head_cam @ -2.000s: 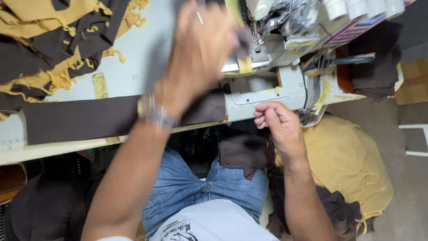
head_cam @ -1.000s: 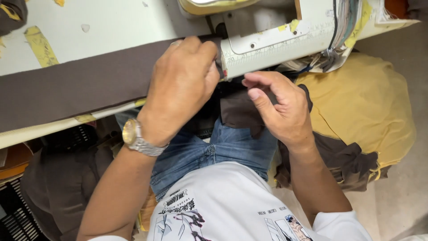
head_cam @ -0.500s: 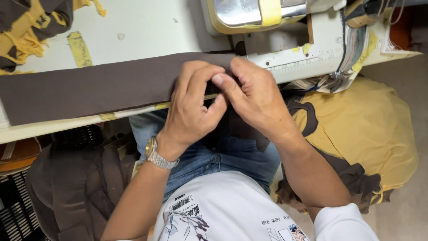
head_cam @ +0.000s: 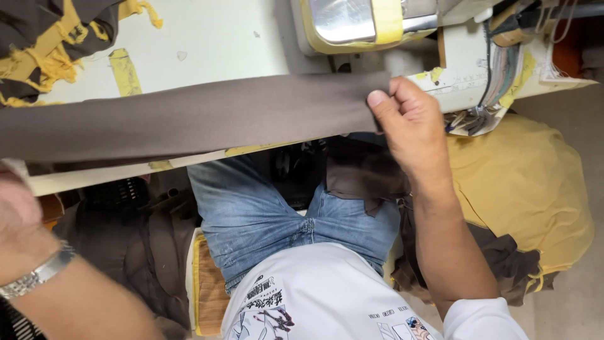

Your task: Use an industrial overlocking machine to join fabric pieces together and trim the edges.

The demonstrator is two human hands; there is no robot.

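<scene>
A long dark brown fabric strip (head_cam: 189,119) lies stretched along the front of the pale sewing table (head_cam: 214,44). My right hand (head_cam: 409,126) pinches its right end between thumb and fingers, just below the sewing machine (head_cam: 352,25). My left hand (head_cam: 19,220), with a metal watch on the wrist, is at the far left edge beneath the strip's left end. It is blurred and partly cut off, so its grip is unclear.
A heap of brown and yellow fabric pieces (head_cam: 38,44) sits at the table's back left. Yellow cloth (head_cam: 522,182) is piled to my right on the floor, and dark brown cloth (head_cam: 151,252) is under the table on the left. My jeans-clad lap is below.
Both hands were together at the strip's right end. My left hand has slid far out to the left, while my right hand stays pinching the right end and the strip is drawn straight.
</scene>
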